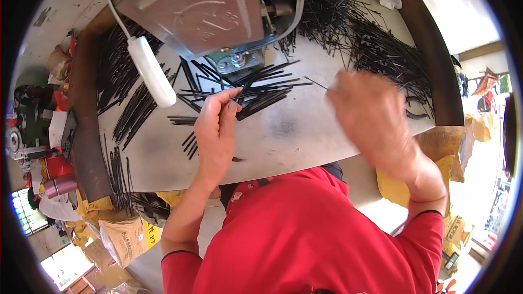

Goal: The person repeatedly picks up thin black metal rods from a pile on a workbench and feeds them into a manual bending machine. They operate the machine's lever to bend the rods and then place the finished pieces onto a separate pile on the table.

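My left hand (215, 130) is closed in a pinch over the worktable, thumb and forefinger together at the end of a black rod (248, 83) below the machine head. Around those fingertips lies a loose, crossing heap of black rods (267, 95). To the right, my right hand (370, 114) is smeared by motion, with its fingers curled. A thin dark rod (316, 83) sticks out leftward from its fingers. The green-grey machine head (238, 60) with its bolts sits just beyond the heap.
A machine cover (201, 11) overhangs the far middle, and a white lamp (152, 73) hangs at left. Bundles of black rods (139, 109) lie left, with a tangled pile (376, 49) at far right. Pliers (417, 108) rest near the raised brown table rim (444, 76).
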